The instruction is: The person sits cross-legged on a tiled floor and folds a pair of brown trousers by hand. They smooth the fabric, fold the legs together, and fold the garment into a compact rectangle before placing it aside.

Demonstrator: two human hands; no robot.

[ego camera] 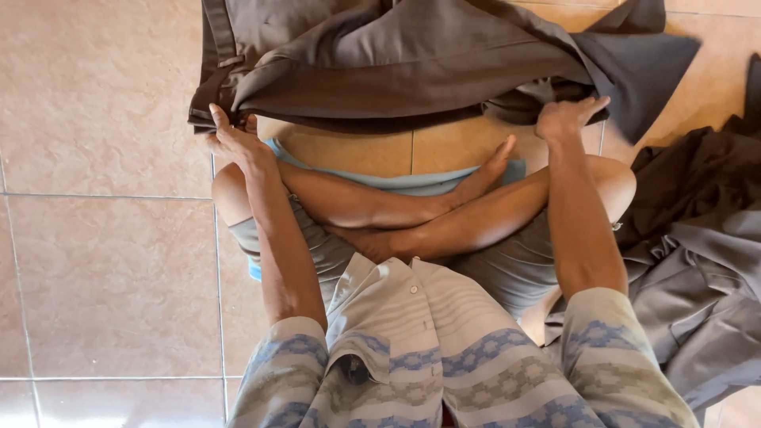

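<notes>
On a tiled floor, two bare hands grip the near edge of a grey garment spread before a cross-legged person.

Left hand is closed on the garment's left corner, fingers pinching the waistband-like edge; right hand is closed over the fabric's right side, knuckles up. Both hold the grey trousers, which lie flat on the floor just beyond the person's knees, a darker flap trailing to the right. Beneath the arms, crossed bare legs rest on a pale blue cloth. A heap of more grey and dark clothing sits just beside the right knee. Beige tiles surround everything.
</notes>
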